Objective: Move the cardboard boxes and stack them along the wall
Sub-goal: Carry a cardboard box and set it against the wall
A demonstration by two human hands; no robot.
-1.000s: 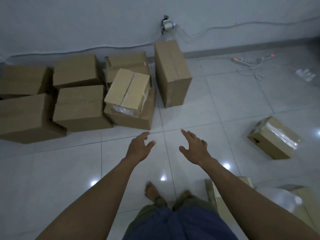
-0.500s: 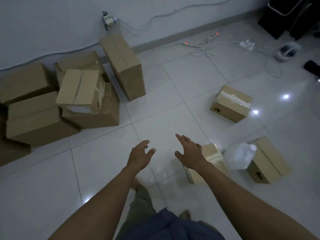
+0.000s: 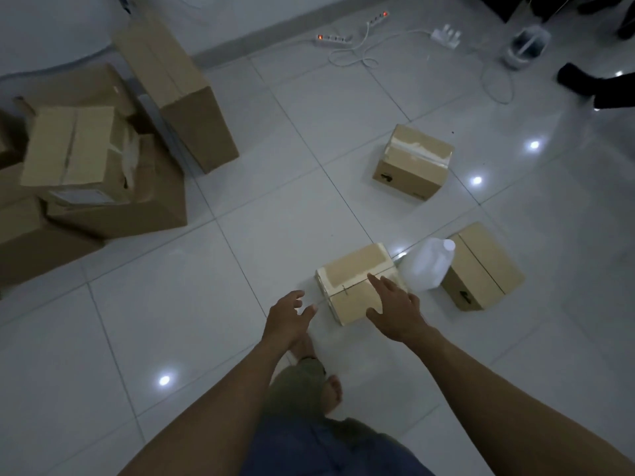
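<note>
White floor tiles (image 3: 206, 321) carry three loose boxes. Both hands spread: right hand (image 3: 395, 309) over the nearest box (image 3: 357, 280), left hand (image 3: 287, 319) beside it; jug (image 3: 426, 264) adjacent.

glossy white tile floor (image 3: 171, 321), pale wall (image 3: 51, 25) w/ grey skirting (image 3: 240, 51), dim light

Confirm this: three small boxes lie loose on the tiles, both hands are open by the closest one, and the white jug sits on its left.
Wrong side. The head view shows the white jug on the right of the closest box, between it and another box. The rest holds: third box farther off, left hand and right hand open.
</note>
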